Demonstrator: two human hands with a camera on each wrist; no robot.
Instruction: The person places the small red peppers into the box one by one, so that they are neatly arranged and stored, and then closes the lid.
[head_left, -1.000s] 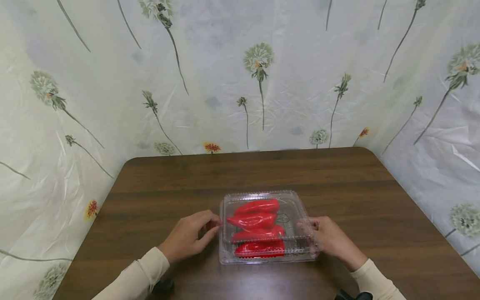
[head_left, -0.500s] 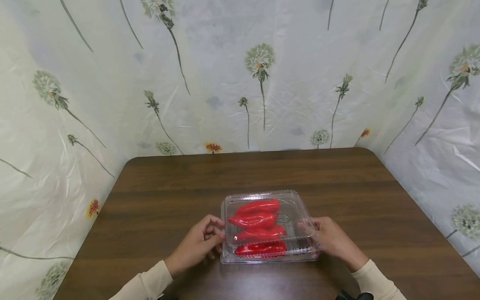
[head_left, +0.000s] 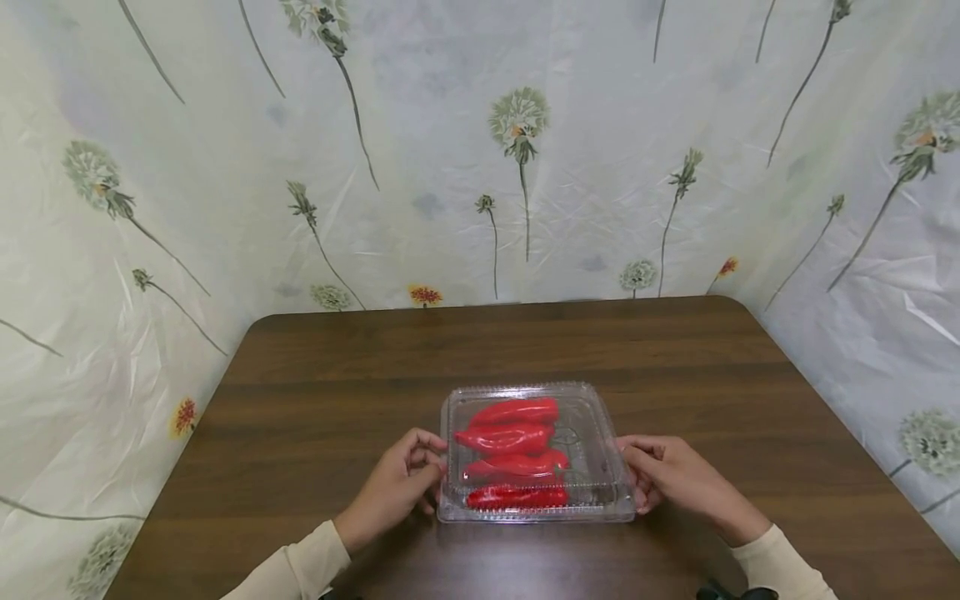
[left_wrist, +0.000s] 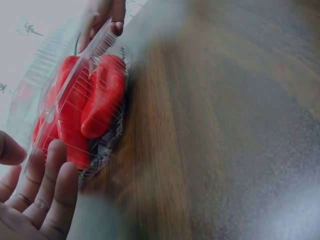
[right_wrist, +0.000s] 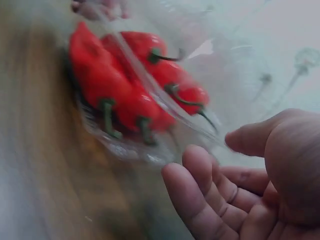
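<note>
A clear plastic clamshell container [head_left: 588,421] sits on the table with several red peppers [head_left: 510,438] inside, lying side by side under its lid. Green stems show on the peppers [right_wrist: 142,107] in the right wrist view. My left hand [head_left: 393,483] is at the container's left side; in the left wrist view its thumb and fingers [left_wrist: 54,170] pinch the rim. At the opposite side my right hand [head_left: 678,479] holds the rim's edge between thumb and bent fingers. That right wrist view is blurred.
The brown wooden table [head_left: 337,358] has rounded far corners. Behind it and along both sides hangs a pale sheet [head_left: 435,167] printed with dandelions.
My right hand has drawn outward from under the lid's right edge to the outer rim, and the lid's front right has come down. My left hand has moved onto the left rim.
</note>
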